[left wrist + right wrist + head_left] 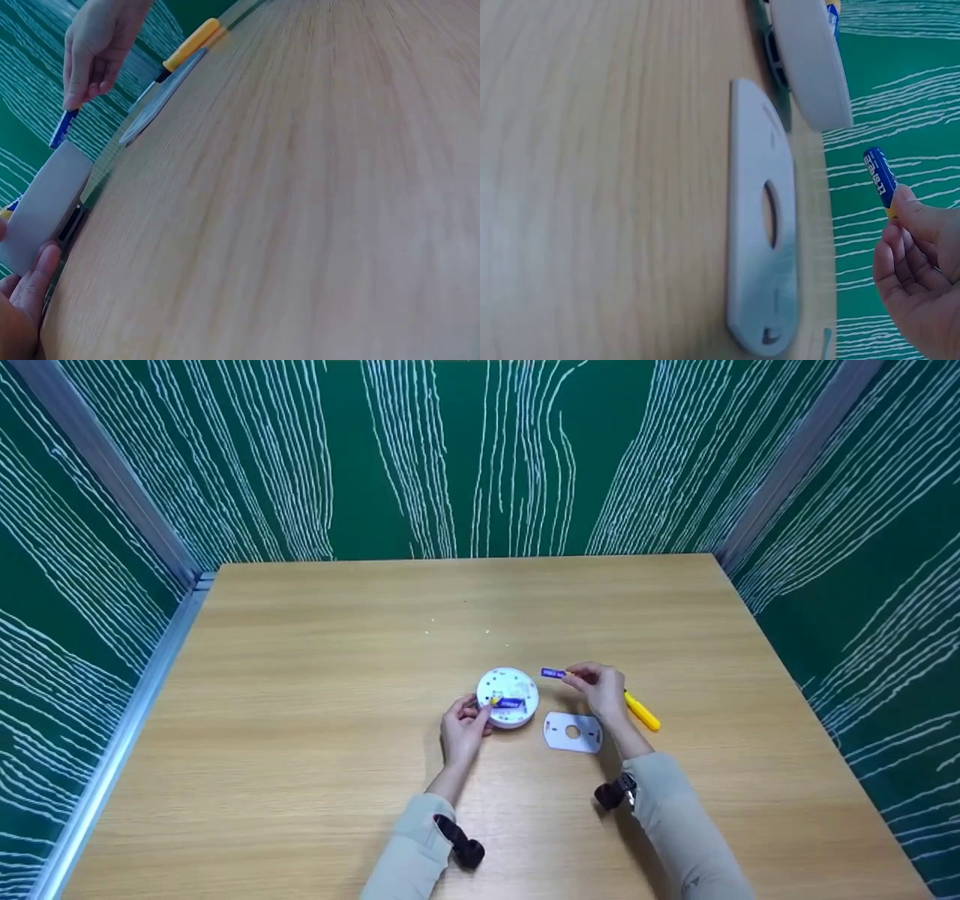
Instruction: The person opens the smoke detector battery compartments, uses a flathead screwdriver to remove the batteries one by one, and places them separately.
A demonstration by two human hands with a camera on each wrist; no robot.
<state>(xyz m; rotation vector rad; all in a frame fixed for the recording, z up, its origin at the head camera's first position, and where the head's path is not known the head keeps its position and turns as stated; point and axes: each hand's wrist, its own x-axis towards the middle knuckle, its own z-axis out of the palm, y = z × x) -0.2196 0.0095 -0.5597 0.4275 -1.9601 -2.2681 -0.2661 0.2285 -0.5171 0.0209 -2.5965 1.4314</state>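
My left hand (461, 733) grips the lower left edge of a round white device (517, 681), shaped like a smoke alarm, whose dotted face is turned up. A blue and yellow battery (510, 703) lies in a slot on that face, close to my left thumb. To the right, my right hand (600, 688) pinches a second blue and yellow battery (553, 673) by its yellow end between thumb and fingertips. In the right wrist view this battery (880, 176) points its blue end toward the device's rim. The left wrist view shows the device (52, 202) tilted on its side relative to the camera.
A white mounting plate (559, 739) with a round central hole lies on the wooden table (315, 720), below my right hand. Beside my right wrist is a screwdriver (643, 711) with a yellow handle. Several tiny white bits dot the table farther back. Green walls surround the table.
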